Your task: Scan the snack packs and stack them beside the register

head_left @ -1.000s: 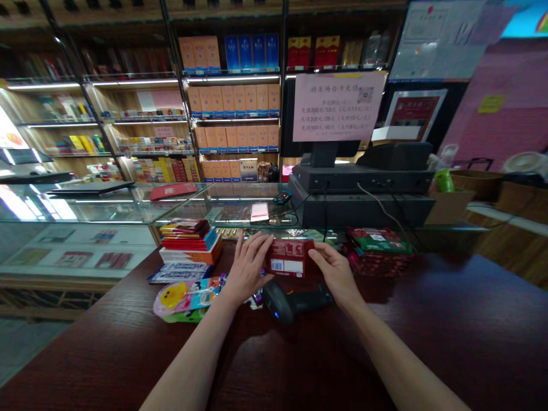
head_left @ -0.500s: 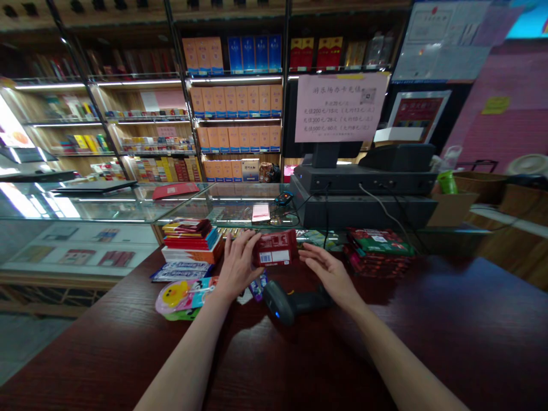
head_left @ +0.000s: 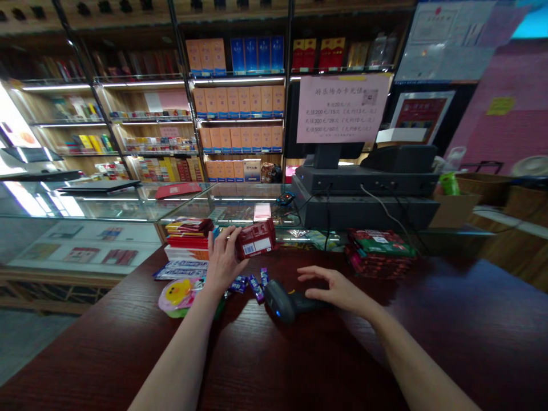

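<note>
Counter (head_left: 274, 371): scanner (head_left: 278, 299) beside wide right grip (head_left: 345, 290); stack (head_left: 188, 242) near left grip (head_left: 223, 260) holding red packet (head_left: 256, 237).

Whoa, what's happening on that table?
A person is holding up a dark red packet in their left hand, above the table. Their right hand is open and holds nothing. It is right by the handle of a black scanner; whether they touch is hard to tell. Small purple packets lie beside the scanner, and a stack of red and green packets sits off to the right.
</note>
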Demonstrator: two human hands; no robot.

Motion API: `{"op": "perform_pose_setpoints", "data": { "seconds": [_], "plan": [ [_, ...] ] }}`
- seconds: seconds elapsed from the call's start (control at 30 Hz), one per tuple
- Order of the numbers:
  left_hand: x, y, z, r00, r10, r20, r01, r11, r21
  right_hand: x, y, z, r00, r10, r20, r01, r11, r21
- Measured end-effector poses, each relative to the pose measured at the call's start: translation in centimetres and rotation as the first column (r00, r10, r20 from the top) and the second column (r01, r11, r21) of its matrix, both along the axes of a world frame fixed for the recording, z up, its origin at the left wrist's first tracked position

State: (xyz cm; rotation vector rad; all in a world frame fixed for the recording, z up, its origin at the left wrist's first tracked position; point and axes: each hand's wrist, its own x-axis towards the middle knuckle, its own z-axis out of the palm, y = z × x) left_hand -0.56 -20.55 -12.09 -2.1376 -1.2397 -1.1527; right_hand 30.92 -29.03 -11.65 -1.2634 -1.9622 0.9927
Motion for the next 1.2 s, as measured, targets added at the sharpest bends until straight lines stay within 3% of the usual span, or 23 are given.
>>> {"op": "perform_pose_setpoints", "data": {
  "seconds": [0.17,0.4,0.63,0.8,1.2],
  "plan": [
    [-0.4,0.3,-0.4,0.999,0.036,-0.003,-0.036,0.999,-0.009,-0.6,-1.1,0.9,0.971,0.067,0.231,-0.055,0.997,-0.056],
    [-0.6,0.4,-0.6,0.993,0.119,0.01,-0.118,0.993,-0.019,-1.7,-1.1,-0.3,0.897,0.06,0.438,-0.103,0.992,0.074],
    [-0.6,0.3,-0.5,0.992,0.122,0.021,-0.121,0.992,-0.035,-1.4,-1.1,-0.5,0.908,0.045,0.416,-0.152,0.962,0.228],
    [-0.6,0.3,-0.6,0.992,0.129,0.018,-0.128,0.992,-0.018,-1.2,-0.8,-0.4,0.916,-0.026,0.4,-0.106,0.947,0.304],
    [0.1,-0.2,-0.4,0.993,0.111,-0.046,-0.113,0.993,-0.023,-1.7,-1.3,1.0,0.936,-0.035,0.35,-0.095,0.933,0.348]
  ]
}}
